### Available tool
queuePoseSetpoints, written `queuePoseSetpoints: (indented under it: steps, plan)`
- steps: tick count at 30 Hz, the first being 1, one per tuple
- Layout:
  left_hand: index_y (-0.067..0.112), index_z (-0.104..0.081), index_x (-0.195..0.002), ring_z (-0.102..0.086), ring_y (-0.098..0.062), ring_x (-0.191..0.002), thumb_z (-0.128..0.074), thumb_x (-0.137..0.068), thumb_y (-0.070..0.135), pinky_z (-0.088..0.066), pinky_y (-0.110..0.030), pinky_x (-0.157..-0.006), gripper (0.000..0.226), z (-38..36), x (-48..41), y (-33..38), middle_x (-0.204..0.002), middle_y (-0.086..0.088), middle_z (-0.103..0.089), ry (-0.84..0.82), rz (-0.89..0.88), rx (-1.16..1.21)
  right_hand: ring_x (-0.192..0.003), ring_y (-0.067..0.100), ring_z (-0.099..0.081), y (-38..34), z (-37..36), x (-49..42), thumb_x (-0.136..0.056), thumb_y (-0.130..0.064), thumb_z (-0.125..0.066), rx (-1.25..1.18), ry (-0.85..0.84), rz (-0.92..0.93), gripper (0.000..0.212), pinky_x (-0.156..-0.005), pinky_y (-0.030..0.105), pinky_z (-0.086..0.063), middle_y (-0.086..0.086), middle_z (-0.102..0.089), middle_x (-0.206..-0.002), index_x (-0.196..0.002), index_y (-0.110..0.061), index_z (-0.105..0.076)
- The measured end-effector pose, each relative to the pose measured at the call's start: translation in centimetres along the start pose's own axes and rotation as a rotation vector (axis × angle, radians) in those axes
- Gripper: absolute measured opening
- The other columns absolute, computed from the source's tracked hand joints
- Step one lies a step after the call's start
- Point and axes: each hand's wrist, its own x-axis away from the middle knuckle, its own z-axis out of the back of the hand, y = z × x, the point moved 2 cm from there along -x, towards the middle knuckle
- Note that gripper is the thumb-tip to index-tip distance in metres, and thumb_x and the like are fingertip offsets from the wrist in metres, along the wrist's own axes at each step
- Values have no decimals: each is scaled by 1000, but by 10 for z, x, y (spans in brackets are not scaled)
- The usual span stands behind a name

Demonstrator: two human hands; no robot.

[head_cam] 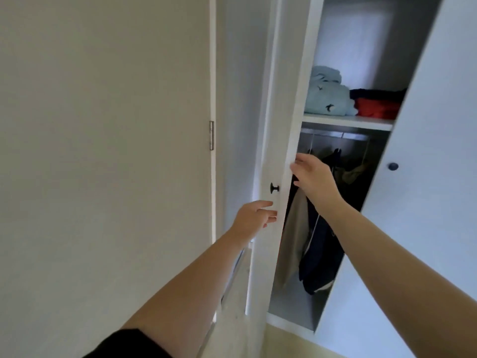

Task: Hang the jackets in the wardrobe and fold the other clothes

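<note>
- Wardrobe [347, 121] in white is seen from below and in front, with both of its doors swung open and its inside lit from the upper part.
- Left door [281, 140] is seen nearly edge-on, and a black knob [274, 188] is fixed on its outer face.
- Left hand [254, 215] is held at the outer face of that door, just below the knob; its fingers are stretched towards the door edge, relaxed and gripping nothing.
- Right hand [313, 177] is placed at the inner edge of the same door, fingers extended with their tips against the edge; whether the thumb is curled round the edge cannot be told.
- Jackets [313, 244] are hung inside the lower compartment from a metal rail [335, 134]: a beige one to the left, a dark navy one beside it, and an olive garment further right in the shadow.
- Folded clothes [327, 96] in pale blue are stacked on the shelf [346, 120] above the rail, at its left side.
- Dark and red folded pieces [376, 103] are laid just beside them on the right of the same shelf.
- Right door [423, 192] is stood open on the right, and a dark round knob [393, 166] is seen on it.
- Room door [103, 151] in white fills the left of the scene, with a metal hinge [211, 135] on its right edge.
- Black sleeve [129, 344] is seen on the left arm at the near bottom edge.
</note>
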Motion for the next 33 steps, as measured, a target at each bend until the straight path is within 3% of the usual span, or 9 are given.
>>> queuePoseSetpoints:
  steps: [4,7,11,15,19,23,26,28,33]
  plan:
    - [14,-50,-135,-63,-3,-104,-49,-93,18,-47,-22,-92,42,-66,-21,7,-122,3,-63,-201,-38,-84,-81,10,-64,19,55,-9,-89,-21,-61,170,192,-6,11,-69,19,-48,-4,-70,-89,-97,-18,-67]
    - [14,-42,-142,-48,-13,-128,-41,-94,6,-36,-26,-108,49,-114,-45,11,-141,0,-49,-207,-97,-184,-70,5,-60,37,100,-27,-88,-21,-61,265,258,-65,7,-60,14,-44,-14,-64,-74,-83,-21,-66]
    - [23,-17,-151,-28,-7,-136,-39,-94,5,-28,-20,-104,64,-169,-91,21,-156,5,-23,-111,-188,-257,-72,12,-62,68,157,-57,-89,-20,-61,350,234,-110,9,-68,26,-51,-6,-66,-75,-85,-15,-68]
    - [20,-1,-152,1,-20,-147,-50,-97,19,-9,-39,-119,74,-224,-157,33,-160,-4,1,-55,-282,-374,-73,17,-62,110,211,-101,-88,-26,-63,476,266,-163,10,-66,25,-44,-4,-62,-70,-86,-17,-68]
    - [32,9,-151,7,-28,-147,-57,-93,35,-15,-47,-118,87,-271,-214,33,-159,-9,17,85,-276,-648,-93,22,-62,157,252,-146,-88,-39,-62,637,307,-226,33,-73,28,-41,1,-64,-99,-110,-14,-62]
    - [37,19,-147,19,-27,-145,-59,-91,39,-19,-47,-116,95,-306,-254,23,-154,-8,31,206,-258,-737,-90,23,-60,200,277,-177,-84,-46,-64,680,289,-242,44,-72,31,-43,2,-62,-100,-112,-13,-55]
    - [38,21,-146,19,-26,-145,-58,-92,38,-21,-48,-116,95,-320,-277,17,-153,-6,32,295,-273,-761,-88,22,-61,227,281,-188,-89,-34,-62,616,246,-215,24,-73,31,-46,0,-65,-95,-102,-15,-58]
    - [38,25,-142,18,-26,-145,-57,-92,37,-22,-47,-115,96,-325,-289,13,-153,-6,33,325,-281,-785,-79,16,-61,240,280,-190,-90,-23,-60,574,245,-184,5,-65,26,-44,-6,-65,-83,-85,-20,-59]
    - [39,33,-137,18,-28,-144,-56,-93,34,-27,-45,-112,99,-333,-311,8,-149,-6,41,382,-289,-796,-65,1,-51,258,276,-199,-89,-20,-61,560,292,-146,18,-54,15,-32,-12,-57,-72,-71,-22,-59]
